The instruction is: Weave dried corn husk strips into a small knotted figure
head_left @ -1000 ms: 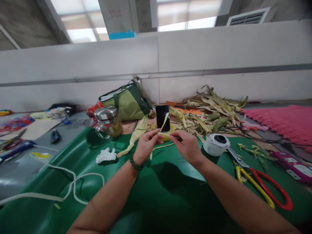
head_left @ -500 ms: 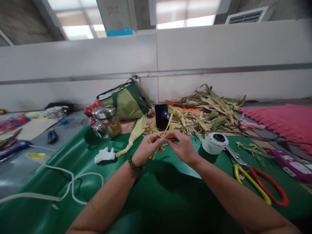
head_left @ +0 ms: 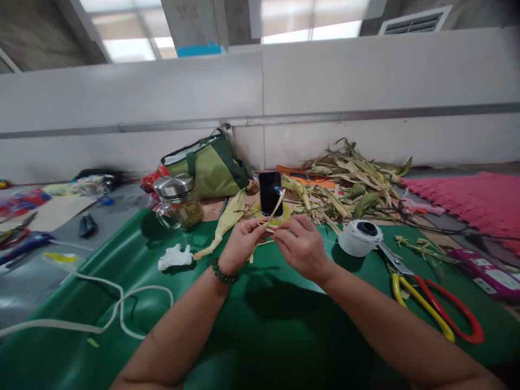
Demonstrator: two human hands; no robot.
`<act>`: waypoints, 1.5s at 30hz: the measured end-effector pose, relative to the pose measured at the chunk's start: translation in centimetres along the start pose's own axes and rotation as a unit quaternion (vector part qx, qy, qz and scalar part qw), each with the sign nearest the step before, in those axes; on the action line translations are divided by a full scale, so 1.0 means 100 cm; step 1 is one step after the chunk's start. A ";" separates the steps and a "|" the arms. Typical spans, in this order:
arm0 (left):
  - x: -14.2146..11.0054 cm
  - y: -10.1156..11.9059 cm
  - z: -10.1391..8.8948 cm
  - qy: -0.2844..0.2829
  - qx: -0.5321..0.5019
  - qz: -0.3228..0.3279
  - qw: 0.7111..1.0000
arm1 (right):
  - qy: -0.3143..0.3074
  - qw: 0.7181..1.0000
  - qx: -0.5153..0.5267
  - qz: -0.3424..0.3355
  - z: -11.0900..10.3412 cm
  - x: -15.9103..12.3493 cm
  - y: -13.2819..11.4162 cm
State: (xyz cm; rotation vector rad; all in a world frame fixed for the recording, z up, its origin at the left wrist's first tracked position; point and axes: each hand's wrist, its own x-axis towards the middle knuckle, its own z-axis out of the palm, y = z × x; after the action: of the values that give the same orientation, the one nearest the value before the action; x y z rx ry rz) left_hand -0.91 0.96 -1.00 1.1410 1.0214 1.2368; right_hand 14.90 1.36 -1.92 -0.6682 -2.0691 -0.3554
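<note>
Over the middle of the green mat (head_left: 260, 336), my two hands meet around a pale yellow corn husk strip (head_left: 277, 207). My left hand (head_left: 242, 241) wears a green bead bracelet (head_left: 222, 272) and pinches the strip between thumb and fingers. Closed on the strip's other side is my right hand (head_left: 304, 247), its back turned toward me. One end of the strip points up in front of a dark phone (head_left: 270, 192). Left of my hands lies a larger corn husk piece (head_left: 229, 219) with a twisted tail, beside crumpled white tissue (head_left: 174, 257).
Scissors with red and yellow handles (head_left: 430, 303) lie right, near a white thread spool (head_left: 359, 238). Behind sits a heap of husks (head_left: 357, 173). A glass jar (head_left: 179, 200) stands before a green bag (head_left: 211, 165). White cord (head_left: 114, 303) loops over the left side.
My right hand has rolled over so its back shows more, and its fingers have shifted along the strip. The strip's lower end no longer hangs below my hands as before.
</note>
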 end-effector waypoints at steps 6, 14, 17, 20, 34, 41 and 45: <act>-0.002 -0.001 0.003 -0.039 0.048 0.016 0.998 | -0.049 0.984 -0.077 -0.156 0.009 0.001 -0.020; -0.005 0.006 0.001 -0.087 0.069 0.028 0.993 | 0.016 0.987 0.148 0.060 0.007 -0.001 -0.005; -0.005 0.008 -0.002 -0.113 0.072 0.004 0.991 | -0.011 0.947 0.250 0.202 0.005 0.002 -0.001; -0.006 0.010 -0.004 -0.127 0.078 -0.008 0.989 | -0.033 0.896 0.336 0.290 0.004 0.005 0.003; -0.012 0.013 0.004 -0.094 0.029 -0.004 0.995 | -0.015 0.870 0.348 0.350 0.000 0.005 -0.001; -0.007 0.015 -0.003 -0.036 -0.067 -0.013 0.997 | -0.148 0.720 0.563 0.377 -0.015 0.011 0.023; -0.005 0.014 -0.005 -0.036 -0.108 -0.053 0.992 | -0.144 0.782 0.551 0.253 -0.019 0.013 0.025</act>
State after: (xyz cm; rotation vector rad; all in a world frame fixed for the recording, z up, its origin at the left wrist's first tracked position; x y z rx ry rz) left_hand -1.66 0.52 0.26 0.9451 0.8609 1.1827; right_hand 17.07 2.89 0.16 -0.4880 -1.8335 1.2594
